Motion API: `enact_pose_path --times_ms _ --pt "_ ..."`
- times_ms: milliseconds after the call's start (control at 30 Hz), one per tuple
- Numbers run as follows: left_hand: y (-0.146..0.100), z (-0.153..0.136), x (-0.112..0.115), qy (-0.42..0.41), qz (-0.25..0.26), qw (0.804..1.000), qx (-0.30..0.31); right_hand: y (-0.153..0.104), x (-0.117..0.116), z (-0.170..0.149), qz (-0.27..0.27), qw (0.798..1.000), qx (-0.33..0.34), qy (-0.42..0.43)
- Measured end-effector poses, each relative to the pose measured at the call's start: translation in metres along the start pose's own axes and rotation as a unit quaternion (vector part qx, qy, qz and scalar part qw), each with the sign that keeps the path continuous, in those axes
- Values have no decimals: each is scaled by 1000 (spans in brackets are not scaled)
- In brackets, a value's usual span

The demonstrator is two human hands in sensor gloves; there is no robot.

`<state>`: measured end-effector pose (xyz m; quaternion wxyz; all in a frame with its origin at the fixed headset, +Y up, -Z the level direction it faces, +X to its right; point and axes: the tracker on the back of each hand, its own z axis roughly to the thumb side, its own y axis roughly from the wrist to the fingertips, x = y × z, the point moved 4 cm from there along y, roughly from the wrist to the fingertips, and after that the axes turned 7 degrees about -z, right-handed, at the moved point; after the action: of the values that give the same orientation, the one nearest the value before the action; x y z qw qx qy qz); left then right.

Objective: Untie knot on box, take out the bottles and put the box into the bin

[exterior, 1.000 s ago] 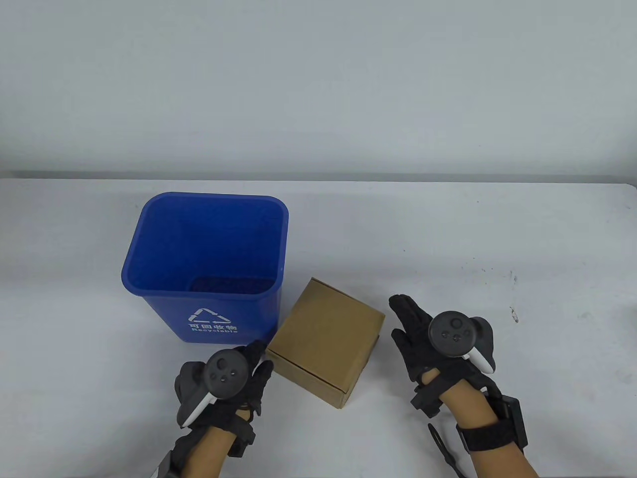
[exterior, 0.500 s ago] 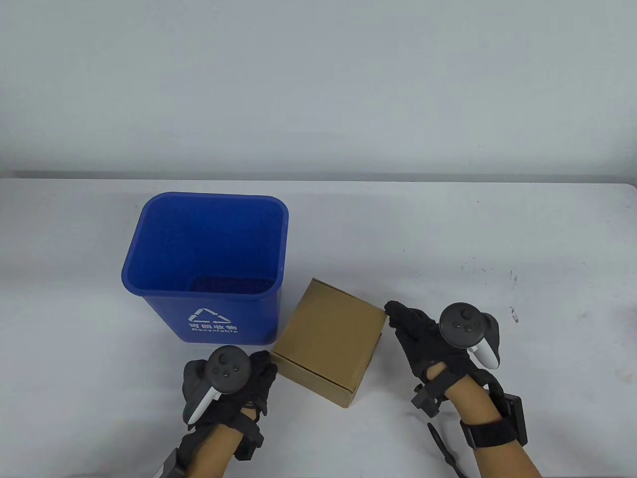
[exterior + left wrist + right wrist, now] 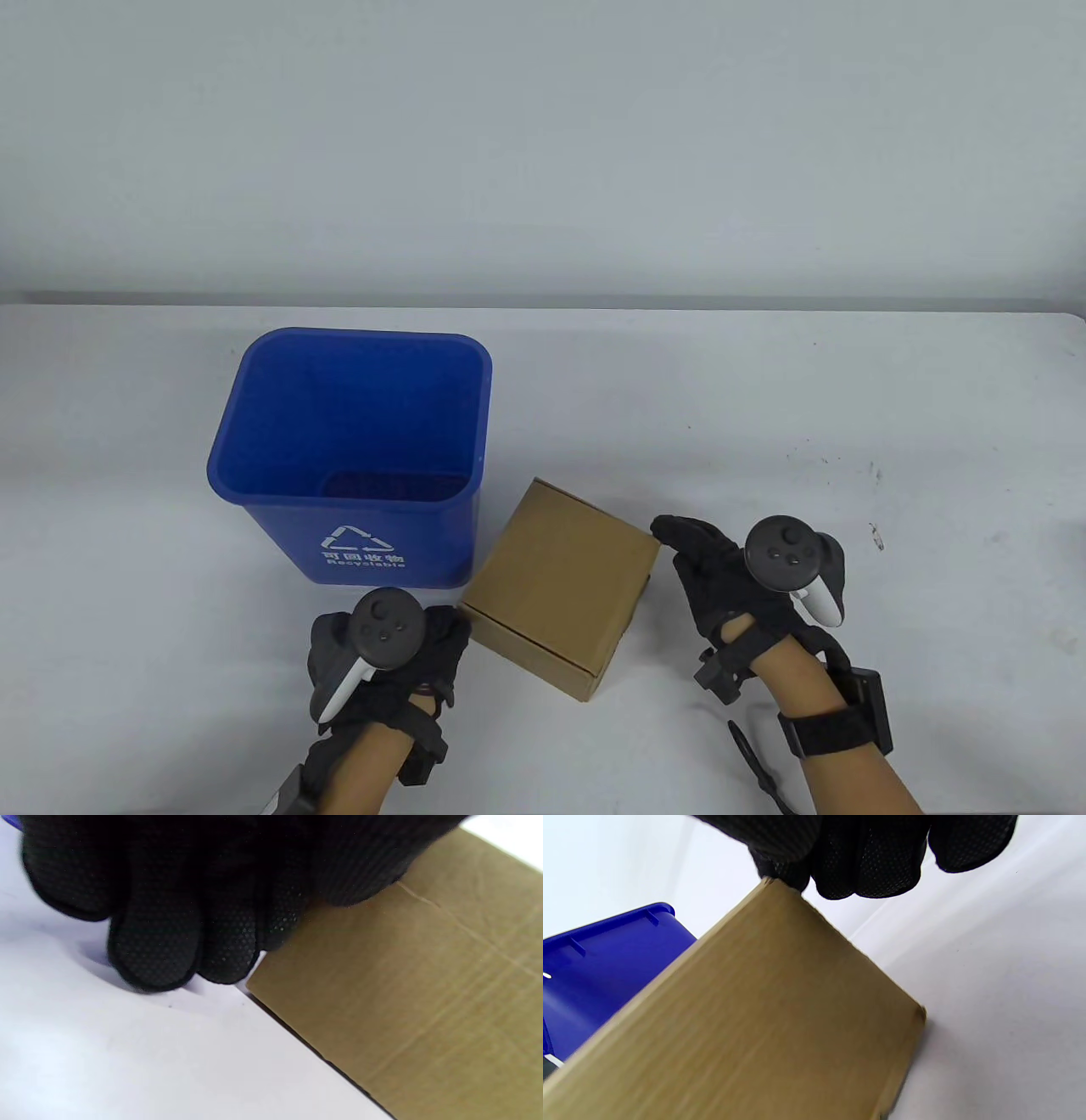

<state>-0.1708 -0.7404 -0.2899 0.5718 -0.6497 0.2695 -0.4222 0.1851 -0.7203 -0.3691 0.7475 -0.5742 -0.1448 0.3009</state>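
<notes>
Within the last second the cardboard box, standing on the table just beside the blue recycling bin, has been closed in on by the left hand and right hand, whose fingertips are pressed against opposite corners, so a lift into the bin seems imminent, though no knot or bottles can be seen

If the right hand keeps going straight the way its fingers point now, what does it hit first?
The cardboard box. The right hand points up-left, its fingertips already at the box's right top corner. Past the box lies the blue recycling bin. Actual contact is unclear.
</notes>
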Motion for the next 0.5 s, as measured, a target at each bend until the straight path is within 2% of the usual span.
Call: enact_pose_path --times_ms 67,367,500 --pt "0 1 0 4 2 1000 5 -1 -1 0 12 1000 0 -1" --pt "4 11 12 -23 -41 997 59 -9 -23 6 133 988 -1 -80" --pt "4 20 16 -33 -50 993 101 -17 -25 17 151 979 2 -136"
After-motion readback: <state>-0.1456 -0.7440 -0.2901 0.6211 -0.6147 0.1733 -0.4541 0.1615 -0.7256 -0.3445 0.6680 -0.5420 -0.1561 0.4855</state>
